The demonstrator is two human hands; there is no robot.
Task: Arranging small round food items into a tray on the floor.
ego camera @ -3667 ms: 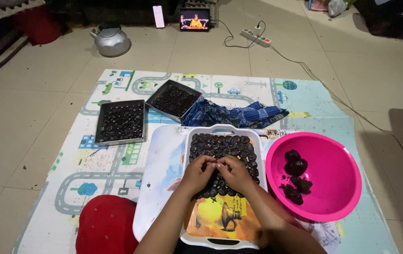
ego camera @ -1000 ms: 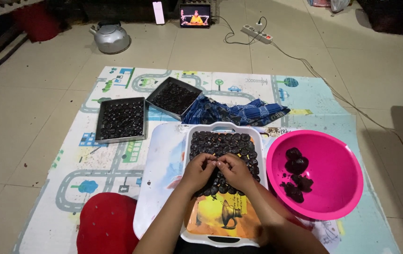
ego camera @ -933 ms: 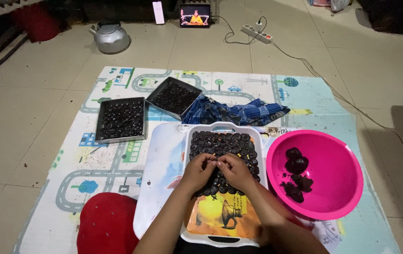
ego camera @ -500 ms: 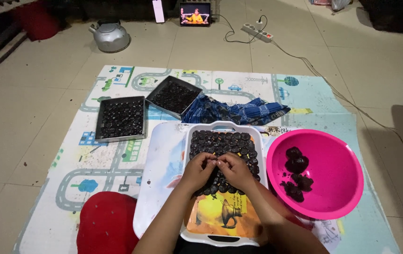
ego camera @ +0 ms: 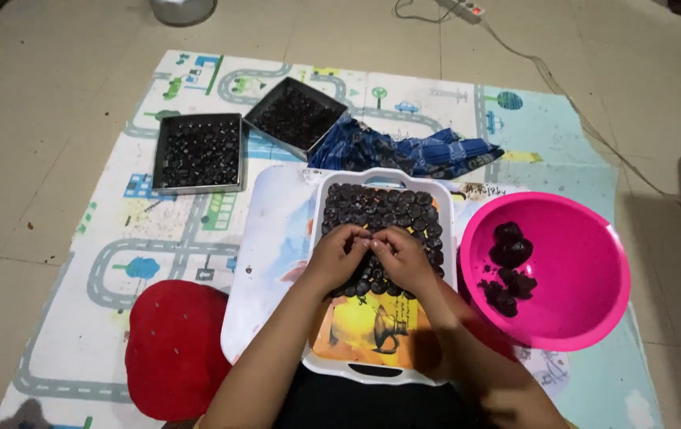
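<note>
- left hand [ego camera: 336, 256] and right hand [ego camera: 398, 253]: fingertips pinched together, touching, over dark pieces [ego camera: 380, 213] in white tray [ego camera: 316, 238]
- hands unmoved since earlier; view tilted lower

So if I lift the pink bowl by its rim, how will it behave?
The pink bowl looks like thin plastic, so probably light and slightly flexible. The few dark lumps sit off-centre, so they would likely slide downhill if it tilts. Its smooth rim may be slippery.
</note>
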